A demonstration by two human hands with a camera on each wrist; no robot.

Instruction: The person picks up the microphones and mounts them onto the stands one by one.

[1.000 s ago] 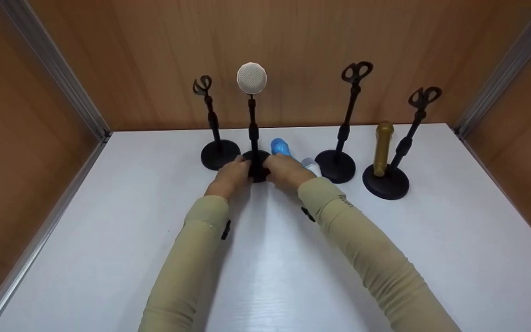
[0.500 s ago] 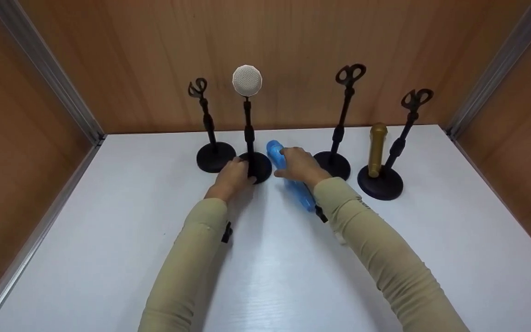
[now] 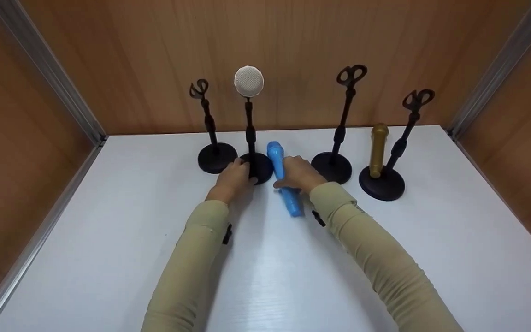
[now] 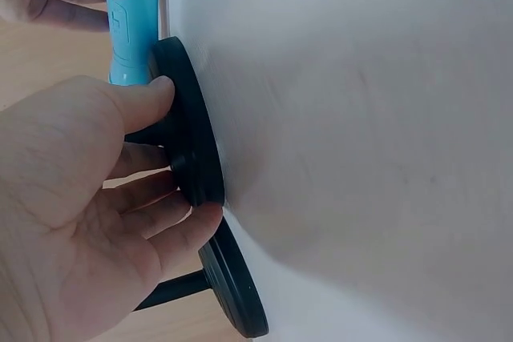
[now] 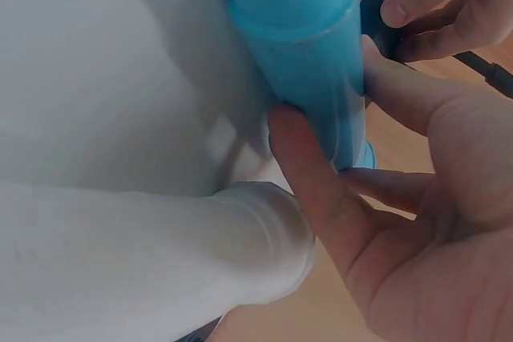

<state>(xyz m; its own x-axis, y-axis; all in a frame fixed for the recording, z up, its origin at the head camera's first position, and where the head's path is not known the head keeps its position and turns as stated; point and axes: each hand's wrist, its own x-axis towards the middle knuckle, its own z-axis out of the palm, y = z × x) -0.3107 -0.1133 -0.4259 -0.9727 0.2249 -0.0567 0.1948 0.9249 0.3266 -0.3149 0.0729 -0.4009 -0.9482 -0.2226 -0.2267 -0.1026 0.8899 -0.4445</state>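
Observation:
My left hand (image 3: 232,180) holds the round black base (image 4: 188,126) of a microphone stand (image 3: 250,133), its thumb and fingers at the disc's edge in the left wrist view. A round white mesh microphone head (image 3: 249,81) tops that stand. Just to the right, my right hand (image 3: 300,174) grips a blue microphone (image 3: 275,154) around the middle of its handle; its head points to the back wall. Close beside the blue one, a white microphone (image 5: 144,254) lies in the right wrist view; the right hand and arm hide it in the head view.
Black stands with bare clips rise at the left (image 3: 209,124), right of centre (image 3: 339,133) and far right (image 3: 398,147). A gold microphone (image 3: 378,150) leans over the far right stand's base. Wooden panels (image 3: 293,55) enclose the white table (image 3: 109,221) behind and at the sides.
My right hand has left the stand's base and taken hold of the blue microphone, whose near end has swung left. The left hand has stayed at the base.

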